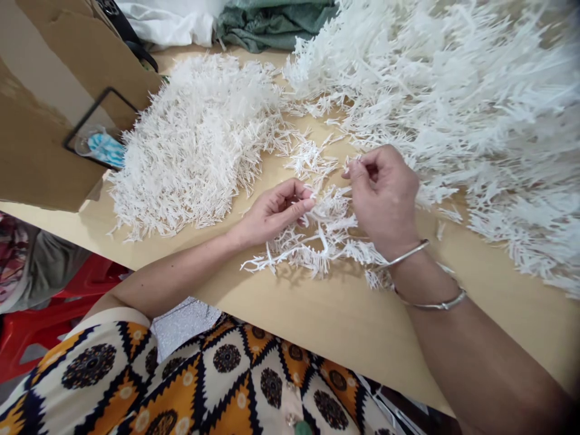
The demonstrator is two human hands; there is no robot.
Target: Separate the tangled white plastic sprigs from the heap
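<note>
A branching white plastic piece (324, 238) with many thin tips lies on the wooden table between my hands. My left hand (278, 211) is closed in a pinch on part of this branched piece, thumb against the fingers. Just right of it, my right hand (383, 196) is raised with thumb and index finger pressed together; a tiny white bit shows at the fingertips, too small to name. Beyond my hands, a few loose white sprigs (310, 158) are scattered on the tabletop.
A large heap of white sprigs (194, 139) sits at the left, and a bigger white pile (435, 90) fills the right. A cardboard box (58, 109) stands at the far left. Green cloth (272, 23) and white cloth (170, 24) lie at the back. Red stools (40, 320) show below the table.
</note>
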